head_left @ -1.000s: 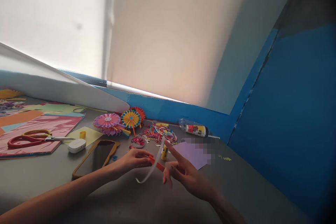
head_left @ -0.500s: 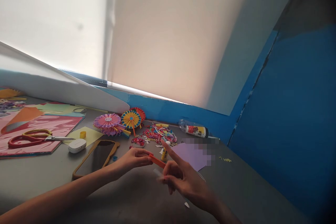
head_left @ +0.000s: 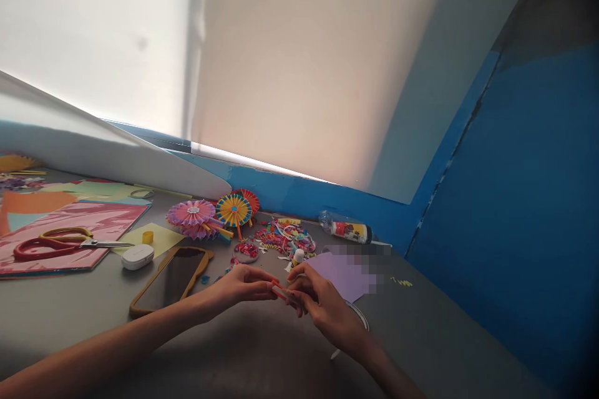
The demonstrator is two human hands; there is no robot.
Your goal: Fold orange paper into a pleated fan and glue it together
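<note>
Between my two hands is a small orange-red paper strip (head_left: 279,290). My left hand (head_left: 248,283) pinches its left end between thumb and fingers. My right hand (head_left: 318,302) has its fingers closed at the other end, with a thin whitish strip along the orange one; the fingertips partly hide both. Just behind my right fingers stands a glue stick (head_left: 298,257), its lower part hidden. A purple sheet (head_left: 346,274) lies beyond my right hand, and a whitish curved strip (head_left: 359,313) shows beside the wrist.
Scissors (head_left: 56,244) lie on pink sheets (head_left: 116,218) at left. Nearer are a white case (head_left: 137,257), a yellow cap (head_left: 148,237) and a phone (head_left: 171,280). Behind stand paper rosettes (head_left: 234,210), paper scraps (head_left: 285,237) and a bottle (head_left: 349,230) by the blue wall.
My right hand has moved in toward my left; its raised index finger has bent down onto the strip. The whitish strip now lies against the orange one. My left hand has barely moved.
</note>
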